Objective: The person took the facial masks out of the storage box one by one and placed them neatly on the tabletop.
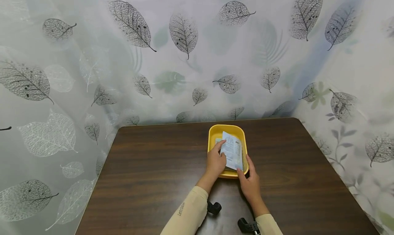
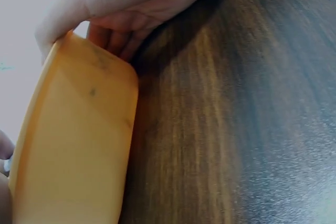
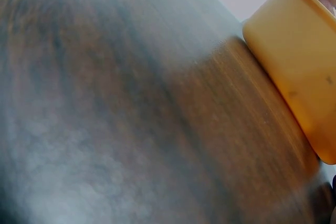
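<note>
- Lying aslant in the yellow tray, the pale blue packet has printed lines and a dark barcode-like patch at its far right.
- Beneath it, another item shows a thin edge at the left; what it is cannot be told.
- Resting on the table, the tray stands near the far edge, slightly right of the middle; the left wrist view shows dark specks on its near wall.
- Astride the tray's left rim, the left hand has fingers curled against the outside, with the index finger and thumb by the packet's left edge; whether these two pinch it cannot be told.
- At the near right corner, the right hand has its thumb by the packet's near corner and a finger along the outer wall; whether it pinches packet or rim cannot be told.
- Below the wrists sit black devices, beside cream sleeves.
- Under everything spreads the dark wooden table.
- Beyond hangs a leaf-patterned curtain.
</note>
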`<state>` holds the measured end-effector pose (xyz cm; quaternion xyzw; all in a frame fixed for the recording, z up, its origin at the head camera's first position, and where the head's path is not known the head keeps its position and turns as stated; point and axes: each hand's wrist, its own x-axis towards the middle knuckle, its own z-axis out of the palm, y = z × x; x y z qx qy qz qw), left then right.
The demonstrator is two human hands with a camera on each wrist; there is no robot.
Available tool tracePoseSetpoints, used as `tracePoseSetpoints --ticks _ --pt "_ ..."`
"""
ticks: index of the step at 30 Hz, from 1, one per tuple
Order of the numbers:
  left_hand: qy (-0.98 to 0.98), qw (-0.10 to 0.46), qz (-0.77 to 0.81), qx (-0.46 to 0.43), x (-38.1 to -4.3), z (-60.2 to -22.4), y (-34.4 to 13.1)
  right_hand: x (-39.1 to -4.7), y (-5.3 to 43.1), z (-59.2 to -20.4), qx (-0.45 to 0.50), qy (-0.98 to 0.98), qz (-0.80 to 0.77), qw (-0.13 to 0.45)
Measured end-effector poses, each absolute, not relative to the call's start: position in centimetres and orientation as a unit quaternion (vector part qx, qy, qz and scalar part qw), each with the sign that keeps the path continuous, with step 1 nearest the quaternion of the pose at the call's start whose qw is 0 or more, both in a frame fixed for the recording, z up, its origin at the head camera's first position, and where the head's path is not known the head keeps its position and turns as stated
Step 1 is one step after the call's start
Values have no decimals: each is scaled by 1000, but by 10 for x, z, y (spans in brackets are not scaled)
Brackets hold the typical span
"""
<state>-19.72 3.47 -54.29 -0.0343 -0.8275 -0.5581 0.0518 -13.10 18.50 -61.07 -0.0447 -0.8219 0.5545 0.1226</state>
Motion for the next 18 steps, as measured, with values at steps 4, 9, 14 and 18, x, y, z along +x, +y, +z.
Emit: tracePoseSetpoints --ticks 4,9,14,18 --pt "-842 80 -530 -57 -196 -544 36 -131 185 -611 -43 -823 553 125" --pt "-840 66 -531 -91 -197 -545 35 -132 185 -611 -40 -822 554 125" --pt "-829 -1 -552 -88 -198 -543 33 -131 185 -611 -50 -818 560 123" --pt "-829 -22 -552 -79 -198 -543 32 -131 185 -610 -51 -819 558 120"
